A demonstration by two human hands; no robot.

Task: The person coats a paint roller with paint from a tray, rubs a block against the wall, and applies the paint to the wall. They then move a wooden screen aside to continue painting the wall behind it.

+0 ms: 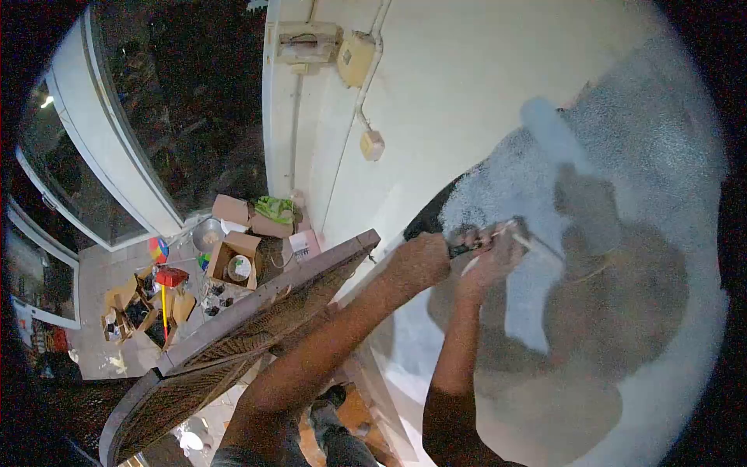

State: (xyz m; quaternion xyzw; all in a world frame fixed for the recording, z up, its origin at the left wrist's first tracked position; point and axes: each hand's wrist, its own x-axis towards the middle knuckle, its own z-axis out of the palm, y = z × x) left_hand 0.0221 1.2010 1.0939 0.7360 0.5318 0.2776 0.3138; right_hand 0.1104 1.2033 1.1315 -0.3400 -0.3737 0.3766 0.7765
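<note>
My left hand is closed around the dark handle of a paint roller, in front of the wall. Just to its right, my right hand is wrapped round the same tool nearer its metal frame. The light roller head extends to the right of my right hand, close to the wall. Blue-grey paint covers the right part of the wall, with shadows falling over it. The wall's upper left part is cream.
A wooden-framed woven panel slants below my left arm. Opened cardboard boxes and a red-headed, yellow-handled tool are on the tiled floor. Electrical boxes and a conduit are on the wall. Glass doors stand at the left.
</note>
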